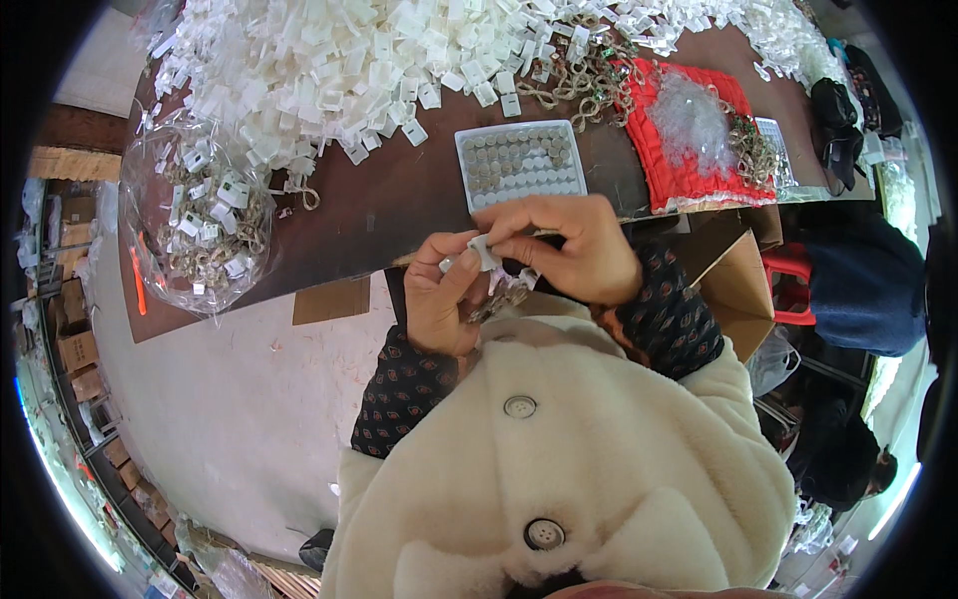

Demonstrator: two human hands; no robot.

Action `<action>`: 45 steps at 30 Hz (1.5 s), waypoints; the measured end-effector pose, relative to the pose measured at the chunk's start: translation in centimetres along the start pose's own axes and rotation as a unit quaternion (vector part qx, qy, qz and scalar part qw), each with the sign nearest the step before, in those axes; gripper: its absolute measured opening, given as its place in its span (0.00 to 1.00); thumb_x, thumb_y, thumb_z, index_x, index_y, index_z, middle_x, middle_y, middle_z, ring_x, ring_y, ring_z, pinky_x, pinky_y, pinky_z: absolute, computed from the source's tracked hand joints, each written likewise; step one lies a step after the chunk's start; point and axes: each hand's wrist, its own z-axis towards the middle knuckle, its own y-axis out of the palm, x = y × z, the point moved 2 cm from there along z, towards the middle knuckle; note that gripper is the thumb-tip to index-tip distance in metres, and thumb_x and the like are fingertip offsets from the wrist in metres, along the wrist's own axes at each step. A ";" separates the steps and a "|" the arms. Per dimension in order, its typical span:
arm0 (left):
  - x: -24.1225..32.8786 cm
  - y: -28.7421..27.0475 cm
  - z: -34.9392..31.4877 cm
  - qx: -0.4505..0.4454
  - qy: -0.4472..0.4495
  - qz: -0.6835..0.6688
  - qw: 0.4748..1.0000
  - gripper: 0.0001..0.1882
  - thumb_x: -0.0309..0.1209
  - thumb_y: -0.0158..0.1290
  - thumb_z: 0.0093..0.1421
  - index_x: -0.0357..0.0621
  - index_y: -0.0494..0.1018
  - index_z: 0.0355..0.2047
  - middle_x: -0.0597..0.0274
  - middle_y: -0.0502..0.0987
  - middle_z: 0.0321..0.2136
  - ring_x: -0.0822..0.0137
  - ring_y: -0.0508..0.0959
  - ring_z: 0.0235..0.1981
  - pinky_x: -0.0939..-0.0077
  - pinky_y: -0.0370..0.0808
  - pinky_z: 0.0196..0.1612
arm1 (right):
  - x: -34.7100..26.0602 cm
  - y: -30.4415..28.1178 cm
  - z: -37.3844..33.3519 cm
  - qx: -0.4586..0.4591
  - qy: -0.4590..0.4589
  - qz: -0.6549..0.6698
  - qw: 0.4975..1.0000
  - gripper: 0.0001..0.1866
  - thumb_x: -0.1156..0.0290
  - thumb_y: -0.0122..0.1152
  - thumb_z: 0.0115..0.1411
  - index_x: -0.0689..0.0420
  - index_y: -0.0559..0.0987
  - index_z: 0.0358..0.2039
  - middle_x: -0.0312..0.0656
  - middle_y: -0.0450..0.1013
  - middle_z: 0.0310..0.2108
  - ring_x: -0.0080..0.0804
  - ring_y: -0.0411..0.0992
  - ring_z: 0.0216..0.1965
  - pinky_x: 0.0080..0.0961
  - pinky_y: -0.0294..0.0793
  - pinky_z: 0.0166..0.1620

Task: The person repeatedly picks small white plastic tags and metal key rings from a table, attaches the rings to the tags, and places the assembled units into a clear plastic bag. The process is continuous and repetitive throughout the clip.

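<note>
Hands (439, 295) (579, 250) pinching small white plastic piece (485, 253), round discs (494, 160) in rectangular tray (544, 188), quilted red cloth (654, 150)

The small piece (485, 253) in the hands is white, matching the heap (329, 70) of white to milky pieces at the far side of the dark brown tabletop (359, 205). A white tray (564, 186) carries silvery-grey discs (489, 160). To its right lies a bright red cloth (659, 170) under a translucent whitish bundle (689, 120); far left, an orange strip (138, 275) shows beside a clear bag (150, 220). Near, the cream garment (639, 469) has dark-rimmed buttons (544, 534), while the black sleeves (669, 309) bear small, scattered reddish-and-pale diamonds. A red stool (793, 290) stands right.
</note>
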 end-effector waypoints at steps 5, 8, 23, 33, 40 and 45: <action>0.5 -0.4 0.9 0.013 -0.040 -0.024 0.999 0.16 0.37 0.43 0.68 0.42 0.69 0.50 0.59 0.74 0.33 0.73 0.69 0.27 0.85 0.61 0.21 | 3.7 -5.7 5.9 0.141 -0.030 -0.272 0.951 0.07 0.74 0.63 0.58 0.57 0.80 0.37 0.43 0.78 0.34 0.37 0.76 0.35 0.31 0.76 0.38; 0.7 -0.5 1.2 -0.009 -0.020 -0.080 0.997 0.13 0.38 0.46 0.68 0.43 0.70 0.45 0.60 0.72 0.32 0.70 0.70 0.29 0.85 0.60 0.21 | 6.5 -7.1 8.7 0.135 -0.044 -0.427 0.893 0.07 0.69 0.65 0.55 0.54 0.80 0.34 0.42 0.76 0.34 0.42 0.75 0.41 0.37 0.75 0.43; 3.4 2.4 3.0 0.031 -0.034 0.080 0.996 0.13 0.26 0.59 0.61 0.40 0.75 0.47 0.64 0.75 0.26 0.79 0.69 0.20 0.87 0.58 0.19 | 1.8 -8.9 5.0 0.042 0.060 0.048 0.996 0.06 0.78 0.60 0.62 0.65 0.80 0.39 0.33 0.76 0.36 0.15 0.71 0.37 0.16 0.72 0.41; 3.5 3.4 1.9 0.040 -0.027 0.147 0.988 0.13 0.33 0.57 0.63 0.39 0.77 0.44 0.67 0.74 0.25 0.78 0.67 0.19 0.88 0.56 0.18 | -1.8 -3.2 1.5 -0.042 0.067 0.293 0.953 0.15 0.81 0.62 0.57 0.64 0.77 0.47 0.36 0.74 0.41 0.21 0.74 0.39 0.21 0.73 0.46; 2.3 2.7 0.7 0.105 -0.013 0.066 0.992 0.13 0.34 0.57 0.64 0.45 0.76 0.47 0.67 0.78 0.34 0.77 0.70 0.21 0.88 0.62 0.21 | -3.8 0.5 0.5 0.096 -0.129 -0.180 0.971 0.13 0.82 0.67 0.54 0.61 0.81 0.41 0.47 0.78 0.36 0.35 0.79 0.35 0.25 0.78 0.37; 5.9 2.3 0.7 0.104 0.118 0.149 0.976 0.14 0.22 0.61 0.59 0.41 0.78 0.46 0.69 0.77 0.29 0.81 0.71 0.21 0.88 0.67 0.22 | -3.8 1.1 1.1 0.144 -0.131 -0.154 0.969 0.13 0.84 0.65 0.55 0.62 0.81 0.41 0.46 0.78 0.36 0.35 0.78 0.35 0.25 0.77 0.39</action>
